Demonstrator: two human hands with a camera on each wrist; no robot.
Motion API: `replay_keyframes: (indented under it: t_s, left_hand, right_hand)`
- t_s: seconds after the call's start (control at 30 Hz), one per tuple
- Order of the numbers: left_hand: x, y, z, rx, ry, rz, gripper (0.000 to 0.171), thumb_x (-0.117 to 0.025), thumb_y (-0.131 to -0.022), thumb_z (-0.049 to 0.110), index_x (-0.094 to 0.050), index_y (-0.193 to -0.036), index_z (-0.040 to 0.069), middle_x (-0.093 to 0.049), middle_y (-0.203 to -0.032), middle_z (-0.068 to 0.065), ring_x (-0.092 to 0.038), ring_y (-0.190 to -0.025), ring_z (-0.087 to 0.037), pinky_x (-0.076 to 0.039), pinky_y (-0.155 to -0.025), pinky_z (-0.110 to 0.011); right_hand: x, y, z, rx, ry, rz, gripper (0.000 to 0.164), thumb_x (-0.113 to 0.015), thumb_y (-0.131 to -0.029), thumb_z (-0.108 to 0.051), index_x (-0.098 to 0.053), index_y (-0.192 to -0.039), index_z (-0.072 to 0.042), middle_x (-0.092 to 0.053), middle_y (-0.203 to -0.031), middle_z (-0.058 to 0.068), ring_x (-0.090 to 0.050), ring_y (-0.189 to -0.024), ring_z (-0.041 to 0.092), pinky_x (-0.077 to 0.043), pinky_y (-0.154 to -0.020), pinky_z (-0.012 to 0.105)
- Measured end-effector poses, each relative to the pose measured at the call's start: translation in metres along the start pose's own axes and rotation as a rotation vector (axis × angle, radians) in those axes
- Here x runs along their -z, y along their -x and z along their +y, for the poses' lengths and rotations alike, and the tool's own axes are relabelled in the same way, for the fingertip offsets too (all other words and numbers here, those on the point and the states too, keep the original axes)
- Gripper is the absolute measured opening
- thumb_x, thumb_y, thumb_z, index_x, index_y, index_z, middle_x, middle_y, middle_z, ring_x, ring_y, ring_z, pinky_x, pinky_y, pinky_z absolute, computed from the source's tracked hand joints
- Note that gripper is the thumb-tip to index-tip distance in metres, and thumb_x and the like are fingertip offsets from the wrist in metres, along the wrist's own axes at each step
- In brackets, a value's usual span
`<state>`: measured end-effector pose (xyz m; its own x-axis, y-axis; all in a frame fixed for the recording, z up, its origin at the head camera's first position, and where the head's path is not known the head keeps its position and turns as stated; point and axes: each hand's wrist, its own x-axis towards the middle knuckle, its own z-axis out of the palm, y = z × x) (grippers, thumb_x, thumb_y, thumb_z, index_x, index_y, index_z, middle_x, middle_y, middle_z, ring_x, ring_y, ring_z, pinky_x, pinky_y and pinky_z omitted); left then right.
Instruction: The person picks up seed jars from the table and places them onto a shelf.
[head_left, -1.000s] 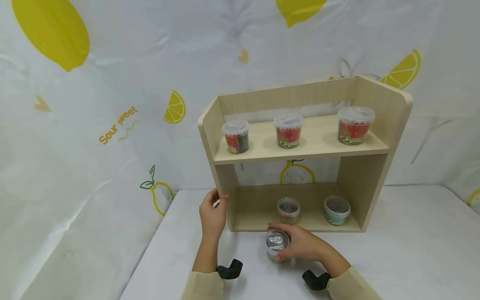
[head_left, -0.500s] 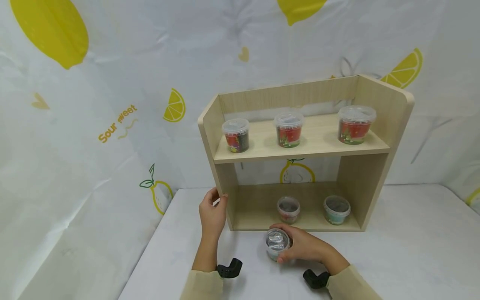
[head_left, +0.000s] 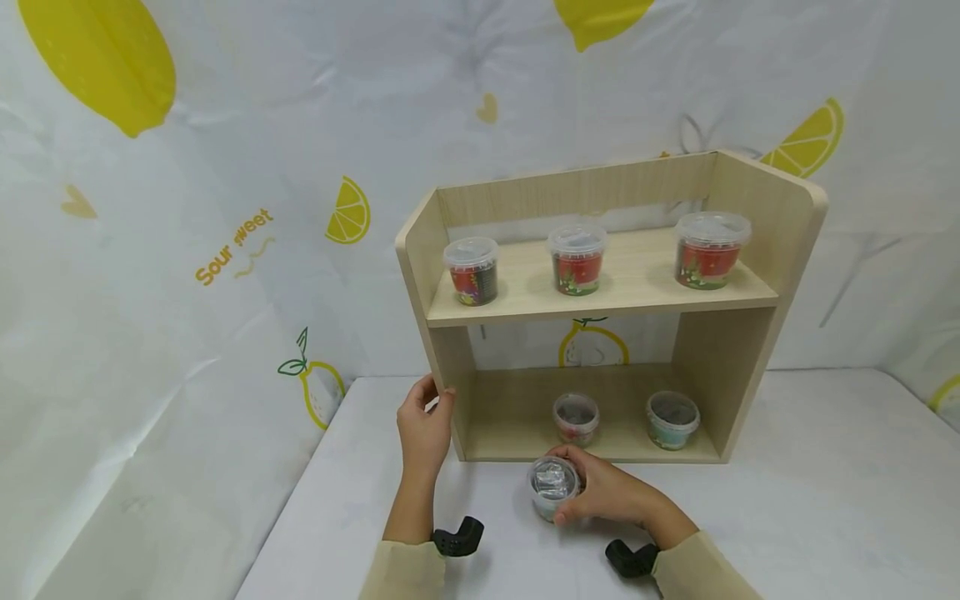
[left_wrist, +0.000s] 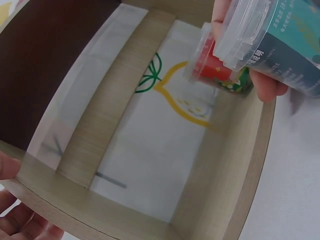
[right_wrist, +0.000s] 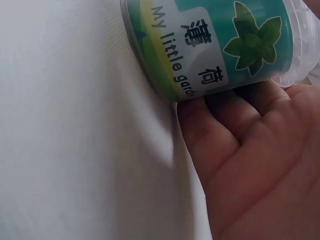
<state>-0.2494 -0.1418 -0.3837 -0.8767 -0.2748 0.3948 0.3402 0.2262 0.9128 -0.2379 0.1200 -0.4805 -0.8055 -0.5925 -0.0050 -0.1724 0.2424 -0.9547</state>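
With its fingers and thumb round the sides, my right hand (head_left: 611,492) holds a small lidded plastic tub (head_left: 551,490) on the white table before the shelf. A clear lid tops it, and the right wrist view shows a green mint label (right_wrist: 210,45) reading "My little garden". My left hand (head_left: 425,429) grips the left side panel of the wooden shelf (head_left: 607,308), thumb (left_wrist: 7,166) inside and fingers outside. On the lower board stand a red tub (head_left: 577,419) at the middle and a light-blue tub (head_left: 672,421) to the right.
Three lidded tubs stand on the upper board: a red-and-black one (head_left: 472,272) at left, a red one (head_left: 577,262) in the middle, a larger red one (head_left: 711,252) at right. A lemon-print sheet (head_left: 247,125) hangs behind the table (head_left: 840,500).
The right hand's fingers have shifted slightly right around the tub, baring more of its far rim. The tub stays nearly in place. My left hand keeps its grip on the shelf.
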Motion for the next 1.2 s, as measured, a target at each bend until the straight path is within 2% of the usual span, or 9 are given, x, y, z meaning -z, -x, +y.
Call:
replay_keyframes:
  t_s: [0.33,0.5,0.67,0.8,0.97,1.1,1.2]
  left_hand:
    - [0.0,-0.001,-0.002,-0.004,0.015,0.009,0.03,-0.061,-0.092,0.0,-0.062,-0.12,-0.01,-0.065,-0.112,-0.029,-0.063,-0.107,-0.035,-0.053,-0.095,-0.052]
    - [0.001,-0.001,-0.002,-0.002,0.012,0.006,0.029,-0.062,-0.092,0.001,-0.063,-0.119,-0.009,-0.067,-0.111,-0.025,-0.064,-0.107,-0.031,-0.056,-0.093,-0.044]
    - [0.0,-0.001,-0.002,0.0,0.014,0.005,0.029,-0.062,-0.091,0.001,-0.063,-0.119,-0.008,-0.068,-0.111,-0.024,-0.064,-0.107,-0.03,-0.056,-0.092,-0.043]
    - [-0.001,-0.002,-0.003,0.004,0.012,0.01,0.029,-0.062,-0.092,0.001,-0.063,-0.119,-0.008,-0.068,-0.11,-0.023,-0.064,-0.107,-0.031,-0.056,-0.092,-0.045]
    - [-0.001,-0.001,-0.003,0.007,0.015,0.008,0.029,-0.062,-0.092,0.0,-0.062,-0.12,-0.009,-0.067,-0.11,-0.024,-0.064,-0.107,-0.033,-0.055,-0.093,-0.048]
    - [-0.001,0.0,-0.002,-0.005,0.021,0.003,0.028,-0.062,-0.092,-0.001,-0.063,-0.118,-0.009,-0.066,-0.111,-0.027,-0.064,-0.107,-0.034,-0.055,-0.093,-0.049]
    - [0.0,-0.001,-0.001,-0.011,0.022,0.008,0.026,-0.062,-0.091,-0.002,-0.064,-0.117,-0.007,-0.067,-0.108,-0.024,-0.064,-0.107,-0.035,-0.055,-0.093,-0.049]
  right_hand:
    - [0.001,-0.004,0.004,0.023,-0.025,-0.011,0.07,-0.085,-0.075,-0.018,-0.048,-0.132,-0.006,-0.061,-0.124,0.007,-0.057,-0.111,0.02,-0.047,-0.091,0.022]
    - [0.0,-0.009,0.006,0.033,-0.051,0.007,0.068,-0.083,-0.078,-0.018,-0.048,-0.134,-0.002,-0.061,-0.124,0.011,-0.059,-0.109,0.022,-0.049,-0.088,0.024]
    - [-0.004,-0.016,-0.004,0.068,-0.056,0.048,0.072,-0.08,-0.082,-0.019,-0.043,-0.14,0.004,-0.059,-0.129,0.018,-0.058,-0.117,0.029,-0.05,-0.09,0.022]
    - [-0.012,-0.032,-0.015,0.078,-0.031,0.152,0.069,-0.079,-0.083,-0.021,-0.046,-0.14,0.001,-0.06,-0.128,0.017,-0.058,-0.118,0.028,-0.05,-0.091,0.025]
    - [-0.025,-0.061,-0.019,0.04,0.037,0.364,0.066,-0.081,-0.08,-0.023,-0.053,-0.135,-0.001,-0.064,-0.122,0.014,-0.062,-0.109,0.025,-0.053,-0.087,0.03]
    - [-0.032,-0.081,-0.02,0.008,0.048,0.499,0.065,-0.083,-0.077,-0.023,-0.056,-0.132,-0.002,-0.066,-0.121,0.013,-0.062,-0.11,0.026,-0.052,-0.091,0.038]
    - [-0.037,-0.096,-0.016,0.005,0.037,0.55,0.064,-0.085,-0.075,-0.022,-0.058,-0.13,-0.003,-0.066,-0.121,0.012,-0.061,-0.111,0.027,-0.05,-0.095,0.043]
